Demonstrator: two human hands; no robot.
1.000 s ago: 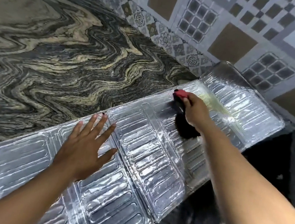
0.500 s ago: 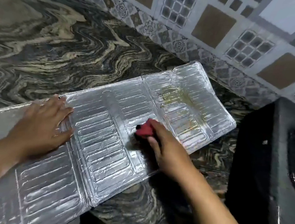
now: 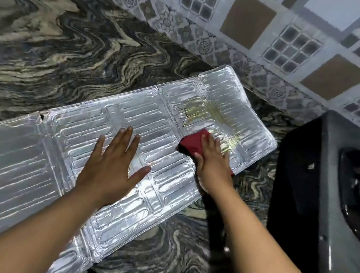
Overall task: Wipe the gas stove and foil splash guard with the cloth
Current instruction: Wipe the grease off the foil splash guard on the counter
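Note:
The foil splash guard [image 3: 37, 160] lies flat and unfolded across the marbled counter, its right panel streaked with yellowish grease. My left hand [image 3: 112, 167] presses flat on its middle panel with the fingers spread. My right hand [image 3: 213, 162] presses a red cloth [image 3: 192, 145] onto the guard near the fold between the middle and right panels, fingers laid straight over the cloth. The dark gas stove [image 3: 329, 198] stands at the right edge of the view, apart from both hands.
The dark swirled marble counter [image 3: 71, 56] stretches to the left and behind the guard. A patterned tiled wall [image 3: 276, 35] runs along the back. The counter's front edge lies near the bottom of the view, under the guard's near corner.
My left hand has shifted right along the guard toward the middle panel. My right hand has carried the cloth up and right toward the greasy panel. The view has swung.

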